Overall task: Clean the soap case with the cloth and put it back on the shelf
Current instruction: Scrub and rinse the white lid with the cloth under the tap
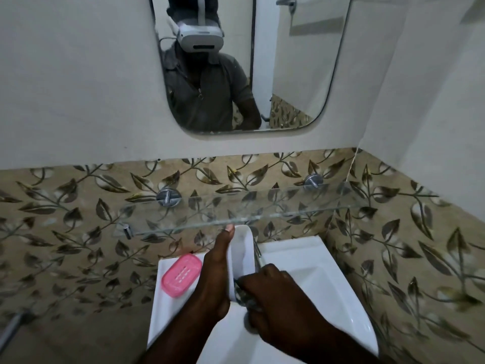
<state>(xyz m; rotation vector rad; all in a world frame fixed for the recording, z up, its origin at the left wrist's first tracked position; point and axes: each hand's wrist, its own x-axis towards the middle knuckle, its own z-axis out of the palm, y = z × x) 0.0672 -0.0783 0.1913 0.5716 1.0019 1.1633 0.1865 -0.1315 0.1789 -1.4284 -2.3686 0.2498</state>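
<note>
Soap case (242,248): a white shell, held on end over the sink (301,248), its top just under the near edge of the glass shelf (236,206).
Left hand (212,279): its grip wraps the case from the left, thumb stretched up along the edge to the top.
Right hand (275,298): fingers curled tight at the case's lower end, the grip closed on a greyish cloth (244,298). The cloth is blurred and mostly hidden.
Pink slotted tray (181,274): lies flat on the sink's left ledge, apart from both hands. I take it for the case's insert, though I can't be sure.
Shelf: nothing of the task's stands on it.
Done so far: the case is off the shelf and the cloth is against it, so I'd judge the wiping is under way. How clean it is I can't tell.
Left to do: finish the wipe, probably see to the pink piece, then set the case back on the shelf.
</note>
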